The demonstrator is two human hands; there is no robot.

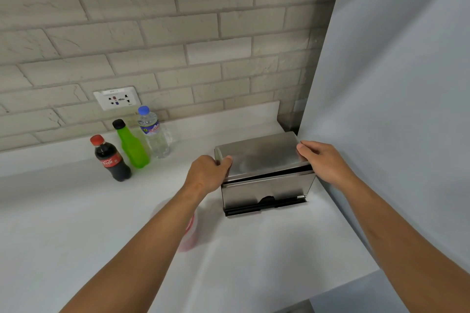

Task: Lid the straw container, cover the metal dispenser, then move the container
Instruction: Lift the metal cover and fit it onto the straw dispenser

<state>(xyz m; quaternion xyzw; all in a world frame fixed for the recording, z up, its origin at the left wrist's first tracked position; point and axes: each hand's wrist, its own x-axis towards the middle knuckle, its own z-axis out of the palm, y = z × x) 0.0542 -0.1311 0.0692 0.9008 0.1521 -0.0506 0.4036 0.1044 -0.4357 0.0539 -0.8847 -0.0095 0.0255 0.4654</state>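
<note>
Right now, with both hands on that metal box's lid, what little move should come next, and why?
Probably press the metal cover straight down until it seats. The left hand and right hand grip its two ends, yet a dark gap shows along its front edge above the dispenser, so it looks not fully closed.

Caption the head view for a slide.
Both hands, left and right, grip the ends of the metal cover atop the dispenser, beside three bottles.

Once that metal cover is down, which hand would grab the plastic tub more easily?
Likely the left hand: the container sits directly under the left forearm, while the right hand is at the metal cover's far end.
</note>
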